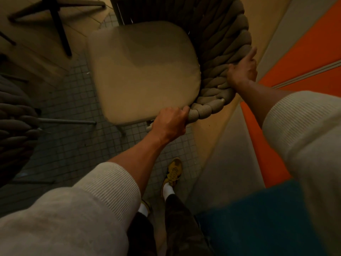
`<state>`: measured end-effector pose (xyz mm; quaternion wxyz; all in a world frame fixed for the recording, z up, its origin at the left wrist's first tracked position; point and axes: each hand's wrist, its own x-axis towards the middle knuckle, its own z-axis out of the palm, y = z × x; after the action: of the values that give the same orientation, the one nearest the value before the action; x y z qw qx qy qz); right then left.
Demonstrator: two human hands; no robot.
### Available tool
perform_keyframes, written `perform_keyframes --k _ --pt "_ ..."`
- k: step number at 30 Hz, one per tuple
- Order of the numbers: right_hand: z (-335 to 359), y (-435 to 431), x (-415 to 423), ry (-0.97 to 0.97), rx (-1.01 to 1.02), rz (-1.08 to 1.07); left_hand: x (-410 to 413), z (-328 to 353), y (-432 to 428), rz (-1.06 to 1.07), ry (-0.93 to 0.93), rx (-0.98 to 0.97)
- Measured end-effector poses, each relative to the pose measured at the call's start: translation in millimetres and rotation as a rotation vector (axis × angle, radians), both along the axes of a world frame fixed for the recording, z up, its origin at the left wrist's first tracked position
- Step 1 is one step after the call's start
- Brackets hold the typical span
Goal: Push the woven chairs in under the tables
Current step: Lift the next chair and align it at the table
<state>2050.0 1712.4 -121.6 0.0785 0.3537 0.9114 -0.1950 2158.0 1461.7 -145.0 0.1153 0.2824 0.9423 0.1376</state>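
Chair (221, 39) stands on tiled floor (70, 145), beside orange wall (299, 58) at right; its woven back is cut off at the top edge; its legs are mostly hidden under cushion (142, 71). Left hand (171, 123) grips the braided rim's near end, fingers curled round it, tips hidden. Right hand (241, 71) grips the braid further round; forefinger straight along it, other fingers wrapped over, tips out of sight. Dark legs (59, 28) upper left, tops cut off; second chair (14, 117) only partly in view at left edge.
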Motion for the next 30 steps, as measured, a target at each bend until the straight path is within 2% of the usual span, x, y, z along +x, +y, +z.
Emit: perform_keyframes --k 8,13,17,21,26,30 --pt "-3 -48 58 0.018 -0.028 -0.169 7 3 -67 -0.231 0.015 -0.003" --pt "-2 -105 86 0.033 -0.097 -0.29 -13 7 -133 -0.33 0.016 -0.14" --pt "-1 -160 91 0.091 -0.194 -0.43 -40 22 -183 -0.318 -0.02 -0.232" --pt "5 -212 92 0.123 -0.31 -0.525 -66 36 -219 -0.171 -0.077 -0.344" --pt "7 -238 90 0.103 -0.4 -0.521 -75 48 -224 -0.043 -0.098 -0.461" --pt "24 -216 111 -0.007 -0.435 -0.296 -64 49 -203 -0.056 -0.111 -0.474"
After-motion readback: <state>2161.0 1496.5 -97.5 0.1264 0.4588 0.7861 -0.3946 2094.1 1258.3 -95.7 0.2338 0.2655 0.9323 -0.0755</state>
